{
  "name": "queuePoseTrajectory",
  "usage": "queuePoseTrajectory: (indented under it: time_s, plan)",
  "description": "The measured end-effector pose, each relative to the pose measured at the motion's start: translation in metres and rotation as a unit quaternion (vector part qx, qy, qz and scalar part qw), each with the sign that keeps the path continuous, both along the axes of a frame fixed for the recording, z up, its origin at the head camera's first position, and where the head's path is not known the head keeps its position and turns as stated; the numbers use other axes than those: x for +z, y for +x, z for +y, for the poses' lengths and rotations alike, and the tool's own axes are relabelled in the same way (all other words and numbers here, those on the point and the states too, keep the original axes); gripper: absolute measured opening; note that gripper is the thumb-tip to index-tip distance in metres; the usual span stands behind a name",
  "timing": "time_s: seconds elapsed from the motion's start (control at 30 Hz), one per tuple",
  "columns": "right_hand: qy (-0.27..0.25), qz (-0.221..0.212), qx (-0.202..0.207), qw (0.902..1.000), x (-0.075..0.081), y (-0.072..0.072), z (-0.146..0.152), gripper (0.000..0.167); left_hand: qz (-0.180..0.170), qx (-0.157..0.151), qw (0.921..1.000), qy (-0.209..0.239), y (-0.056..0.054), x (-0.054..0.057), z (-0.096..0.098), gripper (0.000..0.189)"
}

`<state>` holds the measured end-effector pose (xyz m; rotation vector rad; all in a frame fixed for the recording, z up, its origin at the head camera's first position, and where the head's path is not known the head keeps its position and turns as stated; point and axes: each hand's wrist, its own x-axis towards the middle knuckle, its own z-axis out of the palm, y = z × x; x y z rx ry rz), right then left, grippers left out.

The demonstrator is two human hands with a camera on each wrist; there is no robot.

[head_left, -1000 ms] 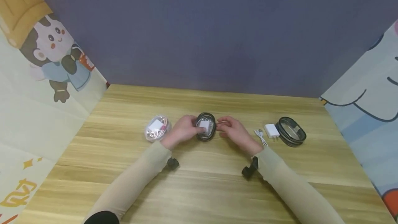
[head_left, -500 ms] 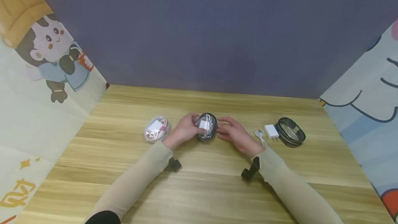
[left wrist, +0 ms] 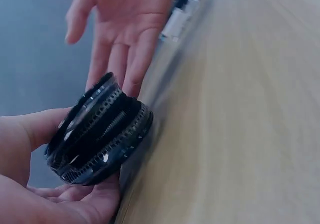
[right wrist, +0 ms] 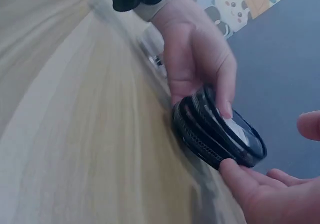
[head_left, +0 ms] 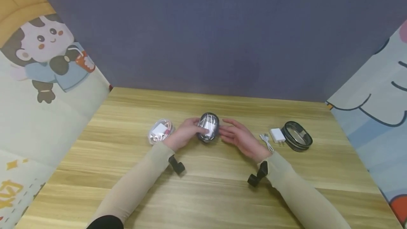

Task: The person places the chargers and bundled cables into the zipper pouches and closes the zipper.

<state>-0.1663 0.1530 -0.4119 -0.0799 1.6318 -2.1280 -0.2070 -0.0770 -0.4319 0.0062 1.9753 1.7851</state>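
Observation:
A small oval zip pouch (head_left: 213, 123) with a black rim and a clear top is in my left hand (head_left: 183, 134). My left thumb lies on the clear top and the fingers curl beneath. Through the top show a white charger plug (head_left: 208, 128) and looped cable. Two rows of zipper teeth (left wrist: 107, 134) run round the pouch's side in the left wrist view. My right hand (head_left: 239, 138) is at the pouch's right side. Its fingers are nearly straight with the tips at the pouch's edge, and its thumb stands apart in the right wrist view.
On the left of the wooden table (head_left: 203, 193) lies a clear pouch (head_left: 161, 132) with a white plug and cable inside. To the right are a white cable (head_left: 266, 141), a white charger plug (head_left: 277, 135) and a black-rimmed clear pouch (head_left: 297, 136). A dark panel (head_left: 216, 38) stands behind.
My left hand has tilted the pouch and shifted it slightly left; more glare shows on its clear top. My right fingers, bent near its edge a second ago, have straightened.

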Motion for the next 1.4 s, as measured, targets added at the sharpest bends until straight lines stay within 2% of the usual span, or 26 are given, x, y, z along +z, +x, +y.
queuePoseTrajectory:
  time_s: [0.13,0.27,0.4,0.5,0.73,1.0,1.13,1.27,1.4]
  plan:
    - [-0.025,0.018,0.004,0.9995,0.002,0.000,0.001,0.056,-0.047,0.000,0.9963,0.071,-0.003,-0.001,-0.003,0.076]
    - [0.007,0.039,-0.010,0.9991,0.001,0.000,0.000,0.055,-0.069,-0.009,0.9925,0.101,-0.003,-0.002,-0.002,0.081]
    - [0.076,0.067,-0.033,0.9943,-0.003,-0.002,-0.001,0.047,-0.071,-0.015,0.9902,0.119,-0.001,0.000,0.000,0.080]
    - [0.109,0.082,-0.051,0.9893,-0.005,-0.003,-0.003,0.042,-0.067,-0.015,0.9891,0.131,0.001,0.002,0.002,0.077]
    - [0.120,0.083,-0.092,0.9849,-0.005,-0.001,-0.010,0.041,-0.047,-0.008,0.9896,0.135,0.007,0.005,0.007,0.062]
    - [0.123,0.082,-0.125,0.9811,-0.002,0.001,-0.017,0.035,-0.069,-0.016,0.9848,0.159,0.013,0.010,0.011,0.057]
    - [0.117,0.083,-0.131,0.9810,-0.001,0.003,-0.018,0.034,-0.042,-0.009,0.9889,0.142,0.018,0.013,0.014,0.056]
    - [0.117,0.093,-0.127,0.9806,-0.001,0.005,-0.017,0.035,0.019,-0.005,0.9951,0.097,0.022,0.014,0.014,0.056]
    - [0.116,0.105,-0.121,0.9802,-0.002,0.007,-0.015,0.034,0.084,-0.004,0.9954,0.046,0.024,0.014,0.013,0.053]
